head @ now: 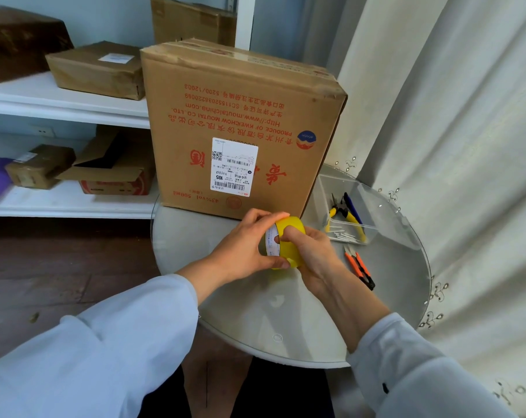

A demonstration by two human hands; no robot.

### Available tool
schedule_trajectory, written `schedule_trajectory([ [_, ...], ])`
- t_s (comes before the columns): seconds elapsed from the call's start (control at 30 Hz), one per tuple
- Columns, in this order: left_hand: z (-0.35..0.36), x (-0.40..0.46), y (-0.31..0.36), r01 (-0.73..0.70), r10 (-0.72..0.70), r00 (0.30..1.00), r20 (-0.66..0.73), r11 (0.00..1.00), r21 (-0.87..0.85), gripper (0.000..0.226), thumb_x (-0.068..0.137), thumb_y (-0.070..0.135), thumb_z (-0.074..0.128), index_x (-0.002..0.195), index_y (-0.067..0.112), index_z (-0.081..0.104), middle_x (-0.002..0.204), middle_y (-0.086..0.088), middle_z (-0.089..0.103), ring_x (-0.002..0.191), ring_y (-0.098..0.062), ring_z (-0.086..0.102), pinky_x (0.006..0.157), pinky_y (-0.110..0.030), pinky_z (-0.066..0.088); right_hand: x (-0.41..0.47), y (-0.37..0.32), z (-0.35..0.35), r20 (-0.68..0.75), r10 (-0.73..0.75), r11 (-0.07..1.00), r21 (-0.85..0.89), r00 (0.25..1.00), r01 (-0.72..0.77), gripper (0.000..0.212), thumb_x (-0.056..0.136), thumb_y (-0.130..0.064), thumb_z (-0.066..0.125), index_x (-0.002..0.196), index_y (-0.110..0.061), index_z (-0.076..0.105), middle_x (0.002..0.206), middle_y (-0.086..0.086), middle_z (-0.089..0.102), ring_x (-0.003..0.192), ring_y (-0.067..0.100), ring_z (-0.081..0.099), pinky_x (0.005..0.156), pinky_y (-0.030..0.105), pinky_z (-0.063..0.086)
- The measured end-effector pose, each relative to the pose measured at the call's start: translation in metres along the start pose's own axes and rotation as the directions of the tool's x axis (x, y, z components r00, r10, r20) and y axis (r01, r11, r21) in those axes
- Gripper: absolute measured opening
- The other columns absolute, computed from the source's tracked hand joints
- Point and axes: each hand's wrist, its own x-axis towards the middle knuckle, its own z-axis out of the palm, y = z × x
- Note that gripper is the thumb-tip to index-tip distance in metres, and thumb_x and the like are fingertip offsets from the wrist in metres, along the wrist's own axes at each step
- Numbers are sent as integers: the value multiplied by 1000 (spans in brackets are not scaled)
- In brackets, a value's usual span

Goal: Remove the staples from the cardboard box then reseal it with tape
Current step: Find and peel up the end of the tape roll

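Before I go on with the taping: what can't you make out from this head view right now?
- Cardboard box top seam: foreshortened, so staples can't be confirmed.
- Tape roll free end: hidden by the left hand and right hand.
- Clear tray small white contents: too small to identify.
- Shipping label text: too small.

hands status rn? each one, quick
Left hand: closed around the yellow tape roll, fingers curled over it.
Right hand: also gripping the tape roll, fingertips on its face.
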Motion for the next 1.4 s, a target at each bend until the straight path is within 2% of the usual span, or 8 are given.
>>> schedule_trajectory([
  [0.13,0,-1,1,-3,3,1000,-1,1000,7,90,65,35,84,142,34,37,126,4,37,115,-11,44,98,-23,38,2,2,1,-8,-13,999,-31,1000,13,19,78,2,57,96,3,62,85,19,58,78,28,55,63,36,43],
  [0.27,-1,-1,1,0,0,1000,18,1000,17,90,65,36,84,141,35,37,126,4,37,118,-13,43,102,-27,37,0,6,-5,-7,-9,1000,27,1000,9,24,70,13,45,87,1,58,80,17,55,78,29,49,56,31,39],
  [0.33,-1,-1,2,3,-3,1000,18,1000,14,90,65,36,84,142,35,37,126,4,36,118,-12,42,102,-26,36,-2,5,-8,54,17,996,85,998,-21,29,64,2,53,92,3,61,84,19,59,83,30,50,65,36,39],
  [0.43,-2,-1,2,-2,2,1000,12,1000,-2,89,66,34,84,142,34,37,126,4,37,118,-11,43,102,-23,35,-4,3,-8,97,-6,995,99,995,-3,32,79,-8,68,108,6,62,93,19,62,87,30,55,74,41,41],
  [0.63,-3,0,1,9,-9,1000,15,1000,6,89,67,35,83,142,35,36,126,4,37,114,-10,42,97,-22,37,-4,6,-10,138,-44,992,120,990,27,34,85,-1,64,116,11,57,100,23,59,93,31,55,83,43,41],
  [0.93,0,1,-1,0,0,1000,7,1000,3,90,66,36,84,142,35,36,124,6,36,113,-9,43,96,-19,36,-2,3,-5,59,-18,999,52,998,14,32,79,2,62,109,11,58,88,18,55,81,28,51,58,32,40],
  [1.1,1,0,-1,-6,6,1000,-3,1000,-5,90,65,34,84,142,34,37,124,5,37,114,-8,42,99,-18,34,2,5,-2,10,-13,1000,1,1000,13,20,77,-1,60,97,2,62,84,17,57,78,27,53,60,34,41],
  [1.4,-1,-1,1,5,-5,1000,8,1000,-4,90,65,35,84,141,35,37,123,7,36,113,-7,42,98,-21,36,0,5,-6,55,-44,999,-6,997,45,20,81,11,49,95,4,60,84,18,57,78,29,53,61,34,42],
])
